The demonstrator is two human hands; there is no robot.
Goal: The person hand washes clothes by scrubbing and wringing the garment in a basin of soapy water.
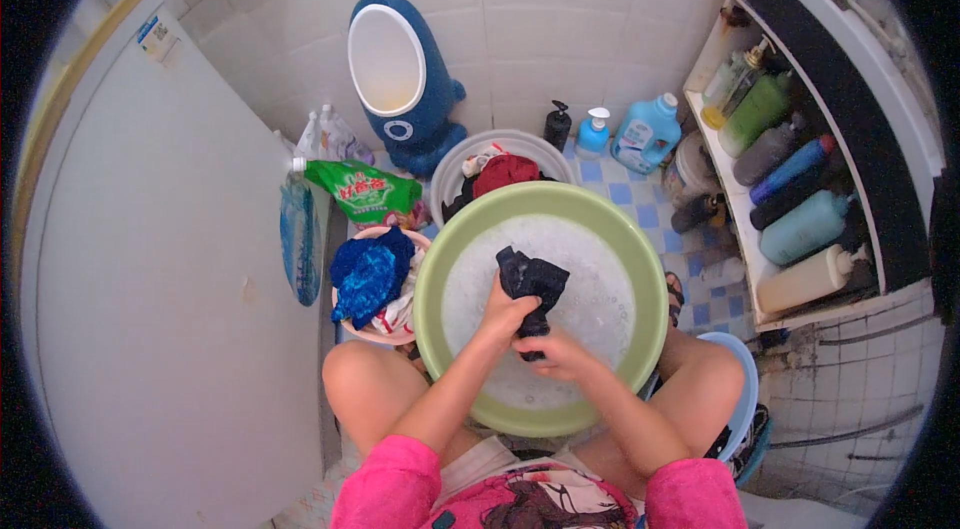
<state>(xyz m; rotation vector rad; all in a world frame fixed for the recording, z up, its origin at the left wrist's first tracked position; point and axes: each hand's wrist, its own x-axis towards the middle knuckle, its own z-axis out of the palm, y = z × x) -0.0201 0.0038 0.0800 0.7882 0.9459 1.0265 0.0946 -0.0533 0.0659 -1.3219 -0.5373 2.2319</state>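
Both of my hands grip a dark wet cloth item, bunched up over a large green plastic basin. My left hand closes around its middle. Lower down, my right hand holds its near end. Whitish soapy water with foam lies in the basin beneath them. The cloth's exact kind cannot be told while it is bunched.
Left of the green basin, a pink basin holds blue and white clothes. Behind stands a grey basin with dark red cloth. A green detergent pouch, a blue detergent jug and a shelf of bottles surround it.
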